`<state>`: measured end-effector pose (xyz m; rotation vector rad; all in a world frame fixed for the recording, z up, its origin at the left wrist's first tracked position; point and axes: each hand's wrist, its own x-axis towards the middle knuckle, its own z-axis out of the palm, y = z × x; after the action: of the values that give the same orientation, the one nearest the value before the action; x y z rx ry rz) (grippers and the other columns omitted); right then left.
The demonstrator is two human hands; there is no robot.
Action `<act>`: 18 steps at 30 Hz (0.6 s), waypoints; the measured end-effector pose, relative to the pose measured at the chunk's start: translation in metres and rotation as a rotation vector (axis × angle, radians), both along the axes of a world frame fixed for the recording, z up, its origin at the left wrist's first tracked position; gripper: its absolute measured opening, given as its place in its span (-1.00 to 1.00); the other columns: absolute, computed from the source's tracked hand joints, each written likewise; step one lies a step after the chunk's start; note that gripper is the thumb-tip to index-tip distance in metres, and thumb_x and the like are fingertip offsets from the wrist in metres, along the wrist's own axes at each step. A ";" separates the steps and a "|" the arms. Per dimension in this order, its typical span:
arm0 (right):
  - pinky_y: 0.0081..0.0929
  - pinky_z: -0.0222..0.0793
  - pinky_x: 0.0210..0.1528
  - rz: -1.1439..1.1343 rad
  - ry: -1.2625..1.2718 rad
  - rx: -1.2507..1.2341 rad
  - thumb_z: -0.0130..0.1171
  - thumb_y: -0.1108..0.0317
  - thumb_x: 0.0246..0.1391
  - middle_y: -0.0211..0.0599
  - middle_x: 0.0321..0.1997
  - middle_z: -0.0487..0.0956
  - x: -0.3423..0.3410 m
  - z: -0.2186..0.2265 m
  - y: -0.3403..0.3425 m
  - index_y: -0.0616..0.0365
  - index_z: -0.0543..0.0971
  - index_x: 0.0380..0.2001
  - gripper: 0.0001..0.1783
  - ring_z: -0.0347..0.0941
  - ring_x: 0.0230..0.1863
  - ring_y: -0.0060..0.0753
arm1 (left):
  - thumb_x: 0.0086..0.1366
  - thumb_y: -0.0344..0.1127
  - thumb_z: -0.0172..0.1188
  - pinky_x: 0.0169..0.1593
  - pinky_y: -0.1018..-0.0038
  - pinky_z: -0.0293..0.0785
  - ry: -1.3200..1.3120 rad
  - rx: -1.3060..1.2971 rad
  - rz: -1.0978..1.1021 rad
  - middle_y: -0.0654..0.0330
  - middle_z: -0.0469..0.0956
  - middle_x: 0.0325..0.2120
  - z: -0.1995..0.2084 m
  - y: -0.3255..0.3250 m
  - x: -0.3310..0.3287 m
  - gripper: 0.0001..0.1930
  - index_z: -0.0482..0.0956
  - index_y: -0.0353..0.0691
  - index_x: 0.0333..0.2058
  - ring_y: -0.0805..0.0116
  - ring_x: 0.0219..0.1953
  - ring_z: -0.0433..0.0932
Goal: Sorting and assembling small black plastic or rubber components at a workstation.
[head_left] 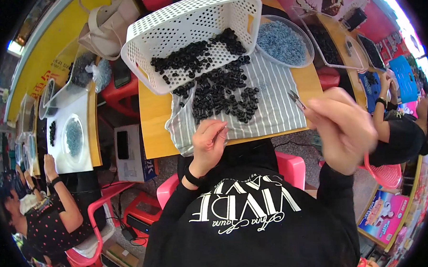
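My right hand (342, 128), raised at the table's right edge and slightly blurred, grips thin metal tweezers (296, 100) whose tips point up and left. Close to the front edge, my left hand (208, 141) is closed in a pinch; anything between its fingertips is too small to make out. Just beyond it, a heap of small black cylindrical parts (217, 97) lies on a grey striped cloth (274, 97). A white perforated basket (185, 22) lies tipped toward me, with more black parts spilling out of it.
At the far right of the table, a round clear tray (311, 53) holds many tiny bluish-grey pieces (281, 42). People work at tables on both sides. A beige bag (107, 31) and a red stool (121, 97) stand to the left. A phone (123, 144) lies on a box below.
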<state>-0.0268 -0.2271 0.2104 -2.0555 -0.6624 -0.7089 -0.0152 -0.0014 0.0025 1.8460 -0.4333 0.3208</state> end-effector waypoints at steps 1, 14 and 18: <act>-0.55 0.28 -0.53 -0.039 0.126 -0.024 0.20 0.74 -0.15 -0.16 -0.53 0.52 0.006 -0.015 -0.004 0.40 0.59 -0.36 -0.80 0.44 -0.56 -0.37 | 0.15 -0.54 0.25 -0.31 0.46 0.44 -0.008 0.002 -0.021 0.08 0.57 -0.35 -0.001 -0.001 0.003 -0.84 0.60 -0.33 -0.26 0.18 -0.34 0.54; -0.15 0.35 -0.44 -0.188 0.464 -0.297 0.24 0.39 -0.03 -0.10 -0.49 0.53 0.026 -0.161 0.022 0.21 0.53 -0.50 -0.87 0.50 -0.44 0.05 | 0.02 -0.73 0.05 -0.23 0.41 0.48 -0.025 -0.021 0.027 0.02 0.55 -0.24 0.003 0.002 0.007 -0.68 0.58 -0.36 -0.22 0.10 -0.24 0.55; -0.11 0.35 -0.44 -0.156 0.452 -0.370 0.25 0.36 -0.03 -0.12 -0.48 0.52 0.032 -0.170 0.038 0.18 0.51 -0.48 -0.85 0.50 -0.43 0.05 | 0.05 -0.70 0.09 -0.21 0.39 0.48 -0.033 -0.029 0.014 0.02 0.55 -0.25 0.004 0.002 0.007 -0.72 0.58 -0.37 -0.24 0.09 -0.24 0.55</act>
<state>0.0052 -0.1896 0.0402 -2.5165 -0.3926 -0.1918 -0.0079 0.0005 0.0067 1.8183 -0.4365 0.3660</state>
